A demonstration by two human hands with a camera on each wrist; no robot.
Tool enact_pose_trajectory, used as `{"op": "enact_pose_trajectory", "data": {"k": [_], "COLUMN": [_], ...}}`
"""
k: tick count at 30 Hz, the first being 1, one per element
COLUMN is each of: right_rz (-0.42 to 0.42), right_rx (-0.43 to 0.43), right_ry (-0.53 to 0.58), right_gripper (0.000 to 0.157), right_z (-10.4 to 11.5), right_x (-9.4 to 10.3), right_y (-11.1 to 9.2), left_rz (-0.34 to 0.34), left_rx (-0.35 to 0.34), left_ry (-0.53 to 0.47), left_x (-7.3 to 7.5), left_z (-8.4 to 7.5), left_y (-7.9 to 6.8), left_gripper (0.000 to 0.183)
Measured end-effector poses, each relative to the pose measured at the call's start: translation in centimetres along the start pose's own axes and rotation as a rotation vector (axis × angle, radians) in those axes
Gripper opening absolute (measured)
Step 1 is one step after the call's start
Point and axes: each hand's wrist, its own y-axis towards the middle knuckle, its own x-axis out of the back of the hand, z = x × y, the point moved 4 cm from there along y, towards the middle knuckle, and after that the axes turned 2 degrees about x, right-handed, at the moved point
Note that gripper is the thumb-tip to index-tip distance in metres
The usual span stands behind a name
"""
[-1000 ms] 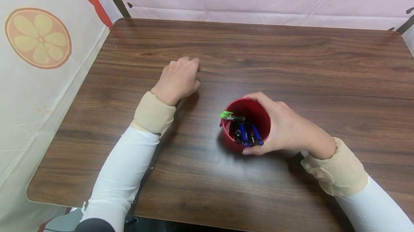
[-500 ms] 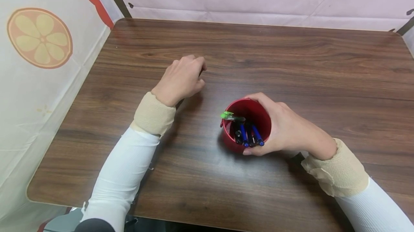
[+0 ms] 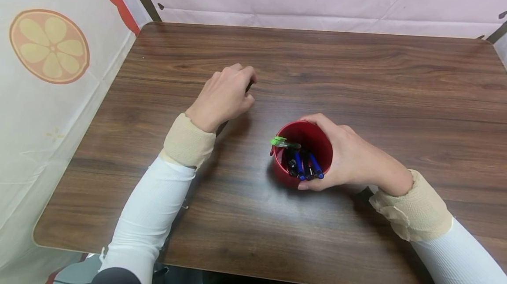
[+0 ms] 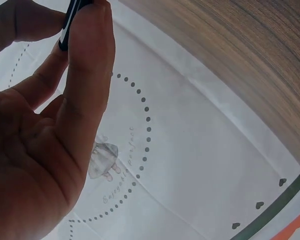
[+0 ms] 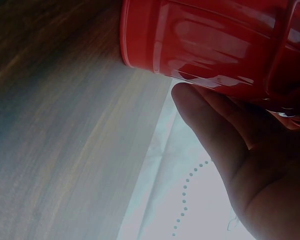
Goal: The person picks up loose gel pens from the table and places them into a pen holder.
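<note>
My left hand (image 3: 223,97) is over the table, left of the cup, and pinches a slim black pen (image 3: 249,86) between thumb and fingers. In the left wrist view the pen (image 4: 71,22) shows a pale stripe, and its upper part is cut off by the frame. My right hand (image 3: 348,156) grips a red pen cup (image 3: 282,173) from its right side, thumb near the front and fingers round the back. Inside the cup lean several pens, some black, some with blue ends (image 3: 316,168), and one with a light green end (image 3: 278,142) lying against the rim.
The brown wooden table (image 3: 356,77) has a rounded corner at the back left. White printed cloths (image 3: 317,2) hang behind it and on the left. A grey object, partly seen, lies below the front edge.
My left hand has moved slightly right and lifted, and the pen now shows between its fingers. The right hand and the cup have stayed put.
</note>
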Motion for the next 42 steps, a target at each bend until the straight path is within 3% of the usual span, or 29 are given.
{"op": "enact_pose_trajectory", "data": {"k": [8, 42], "right_rz": [-0.004, -0.002], "right_rx": [0.006, 0.008], "right_ry": [0.001, -0.007], "right_gripper": [0.1, 0.1], "right_z": [0.0, 0.1], "right_x": [0.0, 0.1], "right_y": [0.0, 0.0], "left_rz": [-0.015, -0.171], "left_rx": [0.005, -0.101], "left_ry": [-0.023, -0.162], "left_x": [0.2, 1.2], "left_z": [-0.4, -1.8], "left_y": [0.0, -0.3], "left_gripper": [0.034, 0.03]}}
